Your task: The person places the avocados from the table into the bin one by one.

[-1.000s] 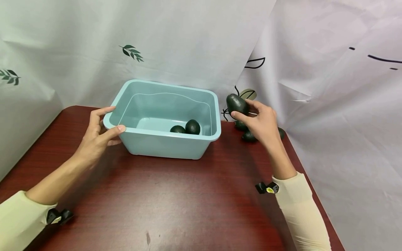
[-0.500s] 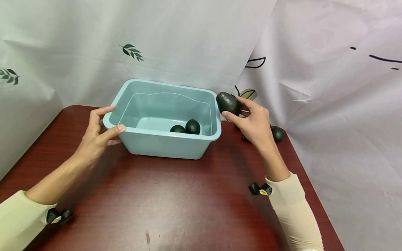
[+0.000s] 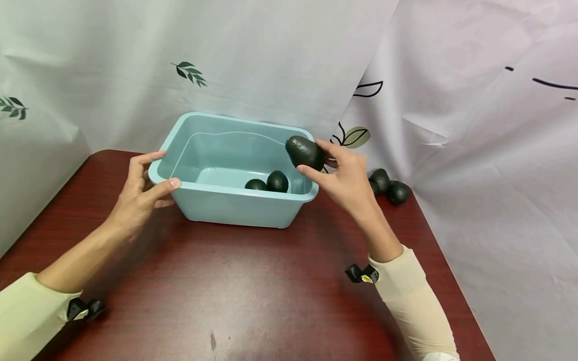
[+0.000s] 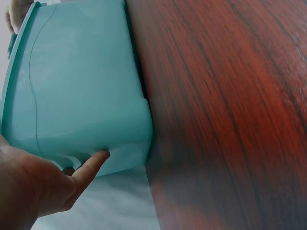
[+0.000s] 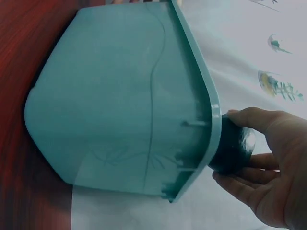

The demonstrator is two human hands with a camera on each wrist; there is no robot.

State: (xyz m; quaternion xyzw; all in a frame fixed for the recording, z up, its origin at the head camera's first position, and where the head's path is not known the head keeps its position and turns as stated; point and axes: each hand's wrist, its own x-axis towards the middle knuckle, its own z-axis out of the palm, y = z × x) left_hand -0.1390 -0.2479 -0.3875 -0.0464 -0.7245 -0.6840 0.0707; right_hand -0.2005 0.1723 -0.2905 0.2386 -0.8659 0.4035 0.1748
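Observation:
A light blue bin (image 3: 235, 206) stands on the table, with two dark green avocados (image 3: 277, 181) lying inside at its right end. The left hand (image 3: 137, 198) grips the bin's left end, thumb on the front rim; in the left wrist view that hand (image 4: 43, 184) has a finger against the outer wall. Between thumb and fingers the right hand (image 3: 345, 178) holds a dark avocado (image 3: 304, 152) over the bin's right end. The right wrist view shows the hand (image 5: 273, 165) and avocado (image 5: 232, 146) beyond the rim, partly hidden by it.
Several more avocados (image 3: 398, 192) lie at the table's back right, partly hidden behind the right hand. The dark red wooden table (image 3: 235, 291) runs back to a pale curtain (image 3: 271, 60) with leaf prints, which also hangs along the right side.
The right hand has carried its avocado leftward from beside the bin to over its right end, uncovering avocados at the back right. The left hand and the bin have stayed put.

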